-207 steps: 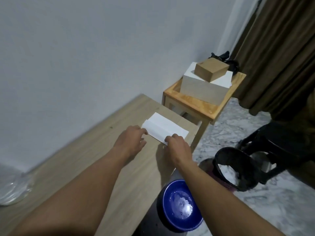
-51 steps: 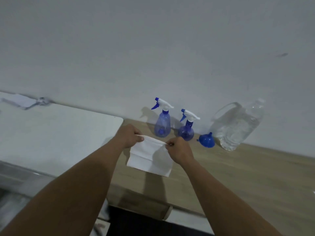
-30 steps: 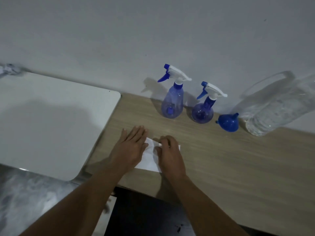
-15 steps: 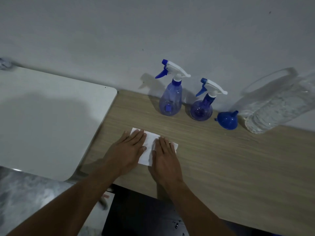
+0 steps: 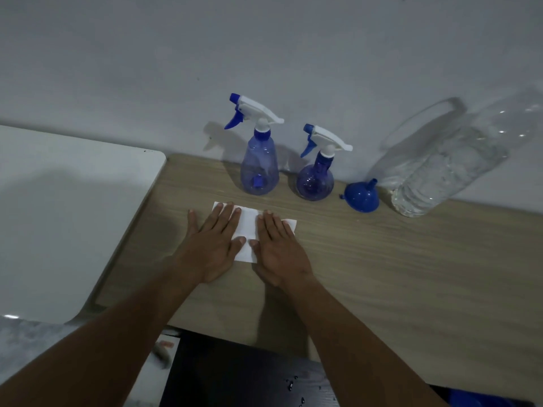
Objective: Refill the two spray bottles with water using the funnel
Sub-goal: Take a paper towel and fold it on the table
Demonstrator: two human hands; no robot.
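Both palms are lying flat, fingers straight: left hand (image 5: 212, 250) and right hand (image 5: 278, 251) pressing the white tissue (image 5: 247, 230) onto the desk (image 5: 411, 274). Spray bottles (image 5: 259, 168), funnel (image 5: 362, 197) and water bottle (image 5: 446, 171) are standing along its back edge.

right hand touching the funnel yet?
Apart. Head view shows bare table between the right hand, flat on the white paper, and the funnel.

Object count, wooden table (image 5: 411, 259).
Two spray bottles (image 5: 259, 168) (image 5: 315, 183), one funnel (image 5: 362, 198), one water bottle (image 5: 440, 168), one paper sheet (image 5: 248, 227).
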